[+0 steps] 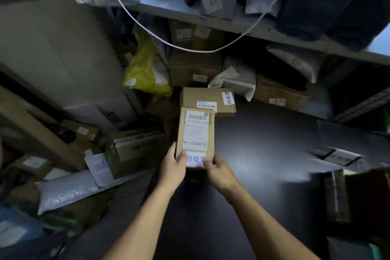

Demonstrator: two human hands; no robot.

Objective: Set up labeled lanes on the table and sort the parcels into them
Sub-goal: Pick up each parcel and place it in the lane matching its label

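A small brown parcel [195, 131] with a barcode label and a white tag reading 待处理 lies at the far left of the dark table [263, 154]. My left hand [172, 167] grips its near left corner, thumb on top. My right hand [217, 170] pinches the near edge over the white tag. Just behind it sits a second brown parcel [207, 99] carrying the same kind of white tag [228, 97] on its right end. The two boxes touch end to end.
Shelves above hold grey mailer bags and dark parcels; a white cable [190, 49] hangs in a loop. Behind the table are stacked cartons, a yellow bag [145, 72] and white bags. Cartons and a bubble mailer [69, 192] crowd the left. More items lie at the table's right edge.
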